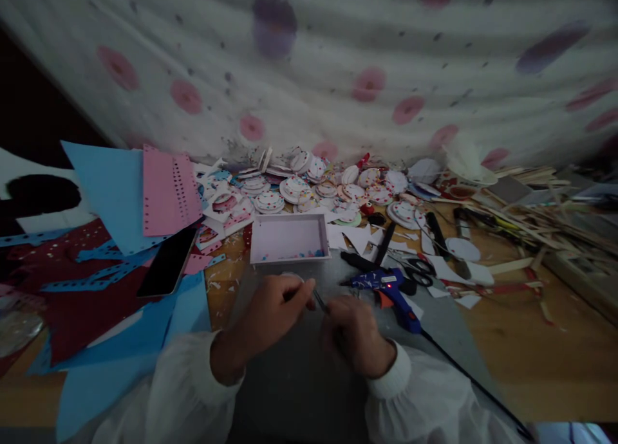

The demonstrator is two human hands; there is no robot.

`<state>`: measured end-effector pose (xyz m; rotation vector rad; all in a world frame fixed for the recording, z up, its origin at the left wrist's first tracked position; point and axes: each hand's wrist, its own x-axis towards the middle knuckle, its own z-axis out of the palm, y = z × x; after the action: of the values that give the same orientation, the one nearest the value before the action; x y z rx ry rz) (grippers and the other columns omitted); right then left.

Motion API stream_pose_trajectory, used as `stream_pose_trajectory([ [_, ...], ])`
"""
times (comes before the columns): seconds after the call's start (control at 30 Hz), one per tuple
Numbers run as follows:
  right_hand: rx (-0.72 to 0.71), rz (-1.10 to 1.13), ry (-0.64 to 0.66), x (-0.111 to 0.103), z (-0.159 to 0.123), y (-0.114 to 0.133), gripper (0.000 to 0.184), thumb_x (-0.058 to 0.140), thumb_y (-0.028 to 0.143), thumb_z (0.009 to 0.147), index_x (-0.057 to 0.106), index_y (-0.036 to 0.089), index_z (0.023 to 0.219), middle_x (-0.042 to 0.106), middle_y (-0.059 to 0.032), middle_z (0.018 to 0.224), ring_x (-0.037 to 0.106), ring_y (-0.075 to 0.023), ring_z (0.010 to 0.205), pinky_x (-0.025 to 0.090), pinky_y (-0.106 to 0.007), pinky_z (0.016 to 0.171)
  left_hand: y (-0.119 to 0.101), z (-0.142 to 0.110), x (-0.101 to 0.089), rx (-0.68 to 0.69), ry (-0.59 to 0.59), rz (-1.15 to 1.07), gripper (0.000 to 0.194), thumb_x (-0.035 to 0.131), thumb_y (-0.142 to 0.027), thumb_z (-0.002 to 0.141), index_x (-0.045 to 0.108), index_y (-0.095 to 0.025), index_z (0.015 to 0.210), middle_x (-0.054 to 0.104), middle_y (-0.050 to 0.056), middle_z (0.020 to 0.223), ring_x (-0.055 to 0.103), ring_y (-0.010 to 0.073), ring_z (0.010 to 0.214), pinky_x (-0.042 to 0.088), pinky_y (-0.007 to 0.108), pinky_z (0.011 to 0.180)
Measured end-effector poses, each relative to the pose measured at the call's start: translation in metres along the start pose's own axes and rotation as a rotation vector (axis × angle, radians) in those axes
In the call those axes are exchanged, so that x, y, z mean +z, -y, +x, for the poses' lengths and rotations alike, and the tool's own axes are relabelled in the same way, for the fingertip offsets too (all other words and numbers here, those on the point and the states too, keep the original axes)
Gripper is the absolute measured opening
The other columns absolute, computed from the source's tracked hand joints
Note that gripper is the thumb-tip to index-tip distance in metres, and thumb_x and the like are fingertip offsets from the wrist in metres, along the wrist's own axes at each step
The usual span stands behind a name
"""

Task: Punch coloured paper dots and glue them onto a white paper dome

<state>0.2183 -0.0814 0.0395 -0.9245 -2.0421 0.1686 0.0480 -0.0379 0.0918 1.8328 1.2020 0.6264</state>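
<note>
Two hands met over grey mat, one glue gun (386,288) right.
Left hand (273,312) is closed on thin tool (319,299); right hand (355,334) is curled, contents hidden; one white tray (288,238) beyond.

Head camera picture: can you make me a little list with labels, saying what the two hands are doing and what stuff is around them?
left hand: fingers pinched on a thin dark tool, over the grey mat
right hand: curled, meets the tool's tip; what it holds is hidden
glue gun: blue, small red light showing, lies just right of the hands
white box: open, behind the hands
paper discs: dotted, heaped by the cloth wall
scissors: right of the glue gun
phone: dark screen, on blue and pink paper at left
</note>
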Motion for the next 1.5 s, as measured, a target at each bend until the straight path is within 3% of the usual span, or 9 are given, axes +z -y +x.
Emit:
stream_pose_trajectory([
  [0.1, 0.231, 0.131, -0.194, 0.011, -0.018, -0.01, 0.02, 0.05, 0.005, 0.078, 0.042, 0.023, 0.077, 0.049, 0.0034, 0.063, 0.046, -0.0127, 0.052, 0.035, -0.026, 0.051, 0.019, 0.004, -0.013, 0.27, -0.141, 0.079, 0.015, 0.055, -0.027, 0.089, 0.066, -0.017, 0.088, 0.063, 0.003, 0.08, 0.058, 0.016, 0.074, 0.045, 0.027, 0.067],
  [0.2, 0.377, 0.262, -0.233, 0.022, -0.028, -0.011, 0.022, 0.048, 0.005, 0.081, 0.038, 0.025, 0.085, 0.047, 0.0031, 0.068, 0.046, -0.0128, 0.054, 0.039, -0.024, 0.049, 0.047, 0.005, -0.023, 0.459, -0.035, 0.203, 0.041, 0.067, -0.024, 0.081, 0.057, -0.021, 0.121, 0.059, 0.01, 0.118, 0.056, 0.0242, 0.111, 0.047, 0.037, 0.095],
  [0.37, 0.437, 0.323, -0.145, 0.026, -0.026, -0.007, 0.023, 0.046, 0.007, 0.08, 0.034, 0.025, 0.085, 0.042, 0.0039, 0.07, 0.043, -0.0121, 0.055, 0.039, -0.023, 0.049, 0.08, 0.005, -0.021, 0.401, 0.213, 0.295, 0.078, 0.07, -0.022, 0.078, 0.032, -0.025, 0.146, 0.044, 0.011, 0.144, 0.045, 0.0297, 0.132, 0.039, 0.043, 0.111],
  [0.6, 0.522, 0.377, -0.125, 0.028, -0.025, -0.008, 0.024, 0.046, 0.006, 0.083, 0.032, 0.025, 0.086, 0.041, 0.0044, 0.07, 0.04, -0.0112, 0.053, 0.037, -0.023, 0.048, 0.088, 0.01, -0.017, 0.41, 0.185, 0.361, 0.07, 0.066, -0.021, 0.079, 0.038, -0.025, 0.143, 0.052, 0.009, 0.138, 0.046, 0.0319, 0.128, 0.038, 0.048, 0.111],
  [0.73, 0.549, 0.404, -0.125, 0.03, -0.024, -0.009, 0.024, 0.047, 0.007, 0.083, 0.032, 0.025, 0.086, 0.041, 0.0045, 0.07, 0.041, -0.0113, 0.054, 0.037, -0.023, 0.049, 0.09, 0.009, -0.015, 0.394, 0.178, 0.334, 0.059, 0.063, -0.021, 0.084, 0.041, -0.026, 0.139, 0.049, 0.009, 0.136, 0.048, 0.0291, 0.128, 0.042, 0.042, 0.109],
  [0.87, 0.513, 0.387, -0.093, 0.028, -0.022, -0.008, 0.025, 0.047, 0.006, 0.082, 0.032, 0.026, 0.086, 0.042, 0.0046, 0.07, 0.04, -0.0109, 0.053, 0.036, -0.023, 0.047, 0.092, 0.008, -0.015, 0.352, 0.164, 0.299, 0.061, 0.065, -0.023, 0.084, 0.038, -0.028, 0.139, 0.045, 0.009, 0.134, 0.049, 0.0282, 0.127, 0.043, 0.042, 0.108],
  [1.07, 0.512, 0.403, -0.042, 0.028, -0.02, -0.007, 0.024, 0.046, 0.007, 0.083, 0.032, 0.026, 0.086, 0.042, 0.004, 0.071, 0.042, -0.0114, 0.055, 0.038, -0.024, 0.048, 0.099, 0.008, -0.015, 0.343, 0.156, 0.29, 0.068, 0.074, -0.038, 0.08, 0.038, -0.03, 0.137, 0.044, 0.009, 0.132, 0.049, 0.0292, 0.125, 0.043, 0.045, 0.107],
  [1.5, 0.447, 0.302, -0.022, 0.026, -0.02, -0.008, 0.025, 0.047, 0.004, 0.077, 0.035, 0.025, 0.083, 0.046, 0.0044, 0.067, 0.046, -0.0115, 0.052, 0.038, -0.023, 0.047, 0.102, 0.008, -0.015, 0.305, 0.16, 0.293, 0.071, 0.075, -0.039, 0.079, 0.038, -0.032, 0.139, 0.045, 0.009, 0.133, 0.048, 0.0302, 0.126, 0.04, 0.049, 0.109],
])
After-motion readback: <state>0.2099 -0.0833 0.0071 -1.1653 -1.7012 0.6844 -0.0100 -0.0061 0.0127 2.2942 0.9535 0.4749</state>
